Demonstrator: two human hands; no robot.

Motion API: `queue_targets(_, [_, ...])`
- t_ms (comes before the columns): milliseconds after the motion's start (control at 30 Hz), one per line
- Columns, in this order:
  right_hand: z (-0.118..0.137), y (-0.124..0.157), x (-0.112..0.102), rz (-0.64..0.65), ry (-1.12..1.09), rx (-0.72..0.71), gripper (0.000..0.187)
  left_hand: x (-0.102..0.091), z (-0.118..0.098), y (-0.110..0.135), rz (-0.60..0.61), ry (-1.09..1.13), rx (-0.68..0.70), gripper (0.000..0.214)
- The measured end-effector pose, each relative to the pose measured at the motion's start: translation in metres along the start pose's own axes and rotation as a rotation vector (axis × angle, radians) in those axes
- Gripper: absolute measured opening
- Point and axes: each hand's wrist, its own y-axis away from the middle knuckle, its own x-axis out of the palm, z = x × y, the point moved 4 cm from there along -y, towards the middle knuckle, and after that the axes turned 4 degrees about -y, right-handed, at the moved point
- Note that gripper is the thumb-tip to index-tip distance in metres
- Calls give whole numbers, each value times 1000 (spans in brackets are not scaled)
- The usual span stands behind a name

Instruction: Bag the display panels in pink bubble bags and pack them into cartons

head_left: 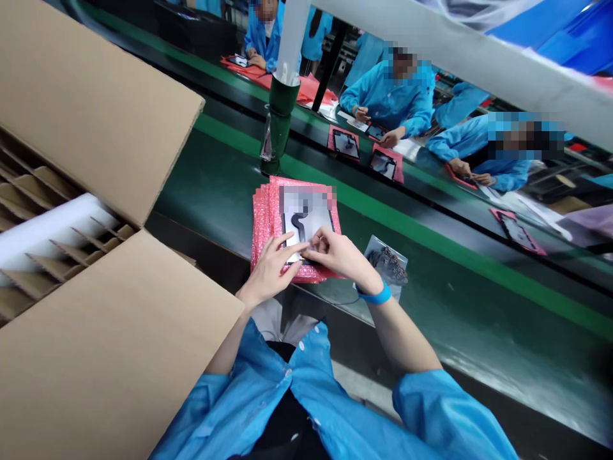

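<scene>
A flat silver panel with a dark frame [316,220] and a curved black ribbon cable [297,223] lies on a stack of pink bubble-wrap bags [261,223]. On the panel's lower left rests my left hand [275,265], its fingers spread out. My right hand [330,250], with a blue band [377,295] round the wrist, has thumb and forefinger pinched at the panel's lower edge. Whatever sits between those fingertips is too small or hidden to make out. Right of the stack lies a clear plastic bag of small dark parts [389,263].
An open cardboard box [119,345] with dividers and white foam [52,230] stands at my left. A green post [278,124] rises behind the stack. Across the green bench [460,275], several people in blue work on similar panels; some panels [345,144] lie on pink bags.
</scene>
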Motion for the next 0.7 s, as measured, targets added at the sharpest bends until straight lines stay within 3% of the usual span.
queue_targets(100, [-2,27,13,-187,130,-207,23,-3,3,-2,19,29,-39,35])
queue_targets(233, [-15,56,38,-271,332,-417,34,-1,5,-2,31,92,-62,34])
queue_targets(367, [-24,62,50,-288,479,-380,41,1,7,0,29,123,-89,34])
queue_targets(500, [-17,65,51,-253,491,-345,44,1,7,1,42,162,-113,34])
queue_targets(600, [-23,68,41,-279,414,-355,45,4,4,2,47,179,-92,34])
queue_targets(700, [-54,57,16,-452,133,-240,49,4,13,4,-75,250,-122,39])
